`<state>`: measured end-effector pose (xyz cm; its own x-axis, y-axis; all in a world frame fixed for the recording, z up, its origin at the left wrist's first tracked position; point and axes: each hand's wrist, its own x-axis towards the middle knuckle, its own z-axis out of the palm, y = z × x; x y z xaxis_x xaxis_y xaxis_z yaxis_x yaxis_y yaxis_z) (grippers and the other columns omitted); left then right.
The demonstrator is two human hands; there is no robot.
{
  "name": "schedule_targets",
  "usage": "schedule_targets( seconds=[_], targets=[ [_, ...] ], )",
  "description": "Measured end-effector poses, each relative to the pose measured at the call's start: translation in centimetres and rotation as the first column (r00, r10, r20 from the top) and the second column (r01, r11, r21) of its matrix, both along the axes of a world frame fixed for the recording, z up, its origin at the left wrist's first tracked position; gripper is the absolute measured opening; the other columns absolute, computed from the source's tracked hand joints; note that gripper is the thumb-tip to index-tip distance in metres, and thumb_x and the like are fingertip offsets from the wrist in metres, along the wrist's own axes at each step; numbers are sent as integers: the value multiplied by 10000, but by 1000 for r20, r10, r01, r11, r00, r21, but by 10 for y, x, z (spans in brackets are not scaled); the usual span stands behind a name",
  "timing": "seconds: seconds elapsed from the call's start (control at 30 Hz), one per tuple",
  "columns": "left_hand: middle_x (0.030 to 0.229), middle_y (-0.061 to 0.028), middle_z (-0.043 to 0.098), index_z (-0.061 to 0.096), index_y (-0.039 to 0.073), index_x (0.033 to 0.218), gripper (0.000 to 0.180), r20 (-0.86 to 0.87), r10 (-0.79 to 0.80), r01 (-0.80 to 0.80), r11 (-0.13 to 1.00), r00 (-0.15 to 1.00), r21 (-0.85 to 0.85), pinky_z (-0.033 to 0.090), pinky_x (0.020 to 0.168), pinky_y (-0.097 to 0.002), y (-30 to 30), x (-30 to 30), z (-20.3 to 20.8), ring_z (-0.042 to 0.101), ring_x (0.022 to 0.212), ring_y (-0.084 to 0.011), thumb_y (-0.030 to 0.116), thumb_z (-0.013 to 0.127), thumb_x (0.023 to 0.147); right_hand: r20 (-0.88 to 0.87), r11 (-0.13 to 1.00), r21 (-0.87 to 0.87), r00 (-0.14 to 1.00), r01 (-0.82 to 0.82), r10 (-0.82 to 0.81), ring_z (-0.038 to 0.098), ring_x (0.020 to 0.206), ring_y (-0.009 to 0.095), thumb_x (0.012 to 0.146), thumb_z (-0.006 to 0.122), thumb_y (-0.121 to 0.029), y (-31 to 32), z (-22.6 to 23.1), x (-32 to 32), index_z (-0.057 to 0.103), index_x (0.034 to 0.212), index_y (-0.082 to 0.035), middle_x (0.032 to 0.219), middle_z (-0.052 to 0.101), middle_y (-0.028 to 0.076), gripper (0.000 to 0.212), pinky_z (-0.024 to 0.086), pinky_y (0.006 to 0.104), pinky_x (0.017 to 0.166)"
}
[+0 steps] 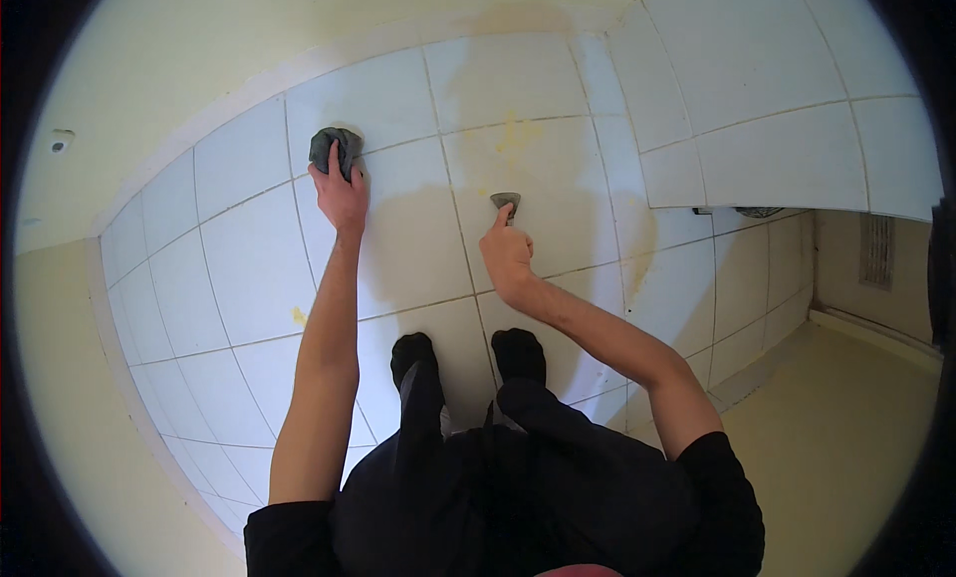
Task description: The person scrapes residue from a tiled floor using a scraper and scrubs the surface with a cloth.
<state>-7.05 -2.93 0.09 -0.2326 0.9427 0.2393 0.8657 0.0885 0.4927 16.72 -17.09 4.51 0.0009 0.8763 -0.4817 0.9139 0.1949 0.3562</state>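
A crumpled dark grey cloth (323, 151) lies bunched on the white tiled floor (398, 253) under my left hand (342, 199), whose fingers grip it from above. My right hand (509, 256) is closed around the handle of a small scraper (506, 198), index finger stretched along it toward the blade. The flared metal blade points away from me and appears to rest on the tile. Just beyond it, pale yellow marks (515, 134) spread over the tile. Most of the scraper's handle is hidden in my fist.
Another yellow mark (299, 316) is left of my left forearm, and a brownish stain (637, 270) lies to the right. A raised tiled block (772, 154) bounds the floor at the upper right. My feet in black socks (518, 355) stand close below. A vent grille (876, 251) is far right.
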Motion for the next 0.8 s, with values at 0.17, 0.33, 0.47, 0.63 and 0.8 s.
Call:
schedule_targets(
  seconds=[0.17,0.33,0.47,0.63,0.8],
  targets=[
    [1330,-170,459,516,262,1417,595,27,-6,6,1000,1000,5,542,856,-478,0,-1,1,575,1136,-393,179,648,843,-24,996,82,999,24,-22,597,529,107,720,689,-48,10,5,12,749,1023,-18,1483,461,265,310,336,283,340],
    [1306,-166,472,530,248,1408,588,3,8,-8,1000,1000,1,544,848,-477,1,0,1,579,1126,-392,169,649,837,-123,989,124,991,75,-60,658,569,131,721,700,-53,4,-1,8,692,1173,39,1278,617,239,461,395,288,348],
    [1294,-173,471,531,239,1407,587,29,-12,11,1000,1000,25,546,838,-480,-1,-1,1,580,1116,-392,169,647,836,-153,970,202,983,135,-105,682,589,156,734,705,-73,10,14,14,599,1272,110,865,737,102,579,462,298,384],
    [1298,-175,466,529,241,1409,586,12,-6,6,1000,1000,3,546,836,-484,1,-1,2,580,1113,-393,169,642,838,-146,983,137,984,126,-106,681,614,140,747,705,-67,9,-1,16,686,1201,19,1396,559,234,462,449,319,369],
    [1303,-172,466,527,240,1410,584,31,-12,12,1000,999,-13,547,840,-484,0,-1,2,578,1115,-395,170,638,841,-153,994,85,987,65,-52,703,651,160,784,660,-62,12,10,23,690,1173,40,1303,601,266,403,478,342,384]
  ],
)
